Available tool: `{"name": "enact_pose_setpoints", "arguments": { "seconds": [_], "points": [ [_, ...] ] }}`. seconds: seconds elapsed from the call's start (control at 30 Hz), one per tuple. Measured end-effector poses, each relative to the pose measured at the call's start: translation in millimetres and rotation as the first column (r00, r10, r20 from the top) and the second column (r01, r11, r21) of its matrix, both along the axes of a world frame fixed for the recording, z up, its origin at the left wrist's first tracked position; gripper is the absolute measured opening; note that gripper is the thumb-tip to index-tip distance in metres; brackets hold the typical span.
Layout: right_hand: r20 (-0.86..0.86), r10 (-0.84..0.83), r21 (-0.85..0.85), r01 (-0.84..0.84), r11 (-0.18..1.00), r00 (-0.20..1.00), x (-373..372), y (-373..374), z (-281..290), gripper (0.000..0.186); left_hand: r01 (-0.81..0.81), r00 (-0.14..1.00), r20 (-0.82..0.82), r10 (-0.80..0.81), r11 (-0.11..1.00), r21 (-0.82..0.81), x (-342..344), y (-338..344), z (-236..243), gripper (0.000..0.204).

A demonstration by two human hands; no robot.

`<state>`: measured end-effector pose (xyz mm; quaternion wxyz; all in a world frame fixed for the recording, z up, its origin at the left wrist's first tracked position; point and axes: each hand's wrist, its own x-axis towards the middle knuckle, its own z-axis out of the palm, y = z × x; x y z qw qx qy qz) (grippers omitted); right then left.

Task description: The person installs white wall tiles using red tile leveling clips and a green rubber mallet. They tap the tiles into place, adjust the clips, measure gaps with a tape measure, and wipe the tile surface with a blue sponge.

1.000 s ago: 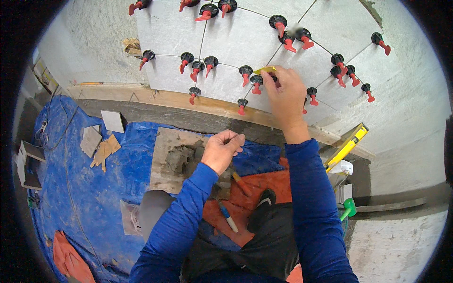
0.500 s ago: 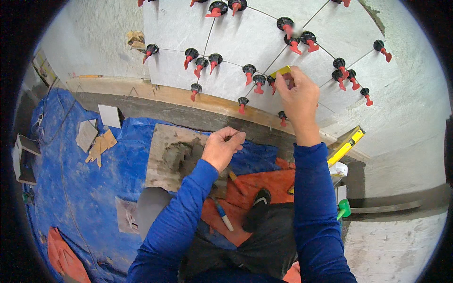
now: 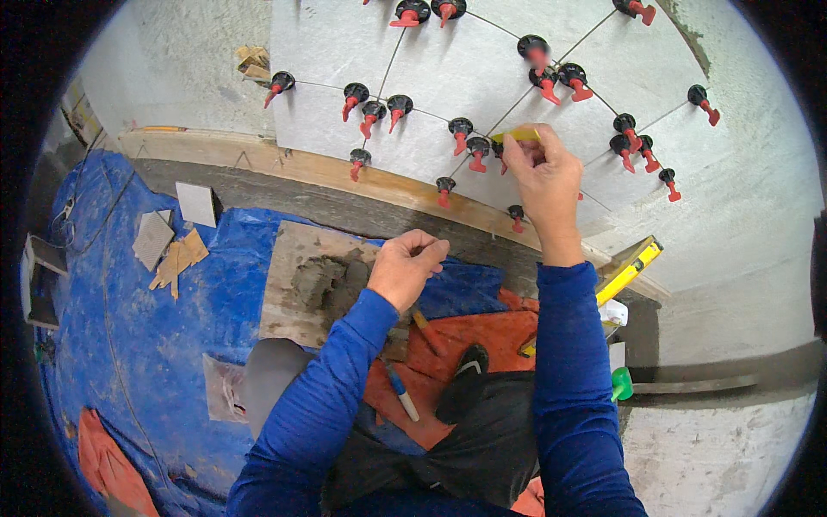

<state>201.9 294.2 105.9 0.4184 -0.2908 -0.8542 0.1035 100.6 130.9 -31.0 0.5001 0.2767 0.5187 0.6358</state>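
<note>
My right hand (image 3: 550,185) is raised at the grey wall tiles (image 3: 332,47), pinching a small flat yellow tool (image 3: 515,135) between thumb and fingers. The tool sits at a black-and-red tile leveler (image 3: 499,149) on a joint, partly hidden behind my fingertips. Close by on the left is another red-handled leveler (image 3: 477,153). My left hand (image 3: 403,270) hovers lower, in front of the mortar-smeared board, its fingers curled and thumb pressed in. Whatever they may hold is hidden. More levelers (image 3: 573,80) line the tile joints.
A wooden batten (image 3: 388,181) runs beneath the tiles. Mortar (image 3: 323,289) lies on a board over a blue tarp (image 3: 155,345). A yellow spirit level (image 3: 631,269) leans at the right. A blue-and-white marker-like stick (image 3: 402,395) rests on orange cloth (image 3: 465,332). Tile offcuts (image 3: 197,204) lie left.
The yellow tool has turned from a slant to nearly level in my right hand, which stays at the same leveler. My left hand is nearly still. The whole view has shifted slightly.
</note>
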Motion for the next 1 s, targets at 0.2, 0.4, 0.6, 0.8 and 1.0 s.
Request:
{"name": "enact_pose_setpoints", "arguments": {
  "seconds": [0.2,0.4,0.6,0.8,1.0],
  "points": [
    [-0.114,0.023,-0.186,-0.044,0.982,0.993,2.4,1.7,-0.1,0.013,0.002,0.999,-0.037,-0.002,1.0,0.007,-0.9,-0.2,-2.8,0.025],
    [-0.054,0.078,-0.323,-0.091,0.942,0.995,7.4,7.8,4.0,0.015,0.001,1.0,-0.03,-0.001,1.0,0.013,-0.5,1.4,-3.3,0.026],
    [-0.005,0.049,-0.226,-0.049,0.973,0.999,9.2,9.8,4.2,0.013,0.003,0.999,-0.048,-0.002,1.0,0.006,-0.4,-0.2,-2.5,0.025],
    [0.055,0.107,-0.173,-0.096,0.98,0.993,10.4,8.4,5.1,0.012,0.0,0.999,-0.035,0.0,1.0,0.008,-0.3,-0.3,-1.5,0.024],
    [0.209,0.048,-0.058,-0.037,0.998,0.977,10.7,5.9,9.2,0.013,0.002,0.999,-0.035,-0.002,1.0,0.012,0.8,0.7,-3.3,0.025]
  ]
}}
